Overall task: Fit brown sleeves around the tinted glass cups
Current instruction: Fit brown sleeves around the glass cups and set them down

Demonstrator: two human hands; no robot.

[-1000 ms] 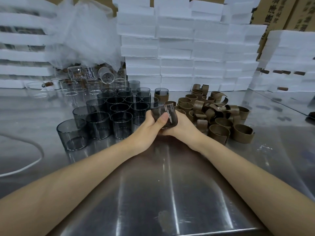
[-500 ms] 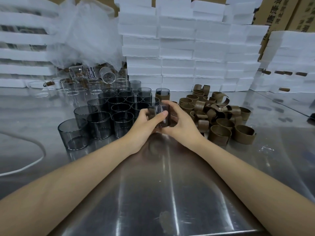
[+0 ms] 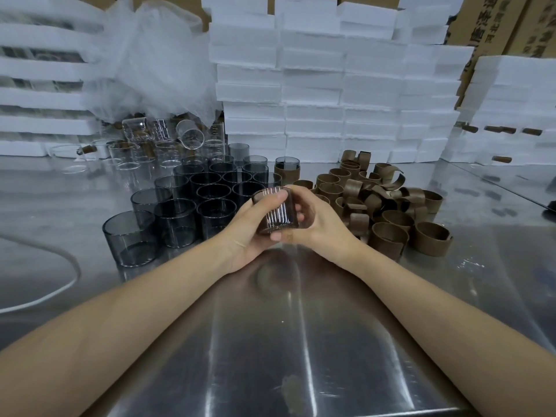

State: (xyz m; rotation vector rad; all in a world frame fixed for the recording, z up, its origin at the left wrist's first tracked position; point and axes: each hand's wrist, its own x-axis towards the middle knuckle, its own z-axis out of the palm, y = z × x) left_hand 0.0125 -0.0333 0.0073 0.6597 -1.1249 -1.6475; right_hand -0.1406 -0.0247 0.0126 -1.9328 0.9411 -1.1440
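I hold one tinted glass cup upright just above the steel table, between both hands. My left hand grips its near and left side, thumb on the rim. My right hand wraps the right side; a brown sleeve seems to show through the glass, but I cannot tell how far it is on. A cluster of bare tinted cups stands left of my hands. A heap of brown sleeves lies to the right. One sleeved cup stands behind.
Clear glass cups are piled at the back left under crumpled plastic film. White foam trays are stacked along the back and both sides. A white cable curves over the steel table at left.
The cup was tilted on its side a second ago. It has been turned upright and lifted slightly, and both hands have shifted their grip around it.
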